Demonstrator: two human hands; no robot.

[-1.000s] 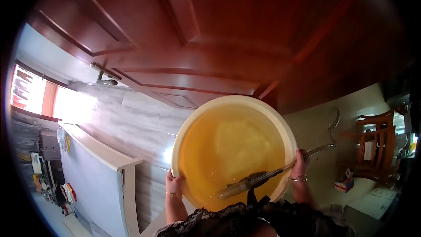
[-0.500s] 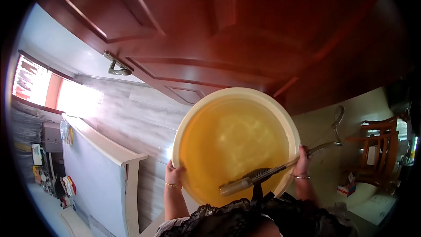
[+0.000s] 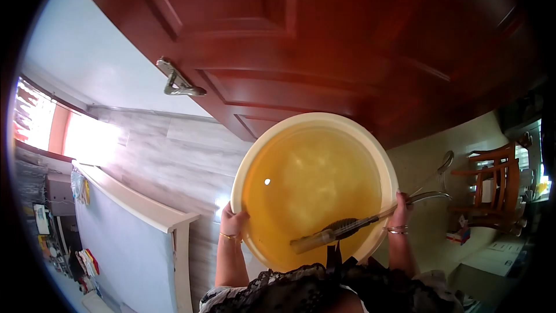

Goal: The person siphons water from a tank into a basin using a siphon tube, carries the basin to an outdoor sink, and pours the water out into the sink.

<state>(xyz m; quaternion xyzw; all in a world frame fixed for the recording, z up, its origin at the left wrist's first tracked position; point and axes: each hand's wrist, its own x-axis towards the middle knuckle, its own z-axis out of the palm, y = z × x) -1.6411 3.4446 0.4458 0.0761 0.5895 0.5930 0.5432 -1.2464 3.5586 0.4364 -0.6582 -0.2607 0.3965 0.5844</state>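
A large round cream-yellow basin, holding clear liquid, is in front of my body. My left hand is closed on its left rim, thumb over the edge. On the right rim, my right hand is closed, and a long stick-like tool passes by its fingers across the basin. That tool has a pale see-through cylindrical end over the liquid and a shiny hose-like tail curling out to the right; its exact kind is unclear. Something dark lies beside the cylinder.
A red-brown panelled door with a metal handle is close ahead, near the basin's far rim. At left stands a white-edged, bed-like panel on grey floor. Wooden chairs and a white box are at right.
The view has shifted, and the door handle now appears further right. Both hands still hold the basin. A small bright glint shows on the liquid's left side.
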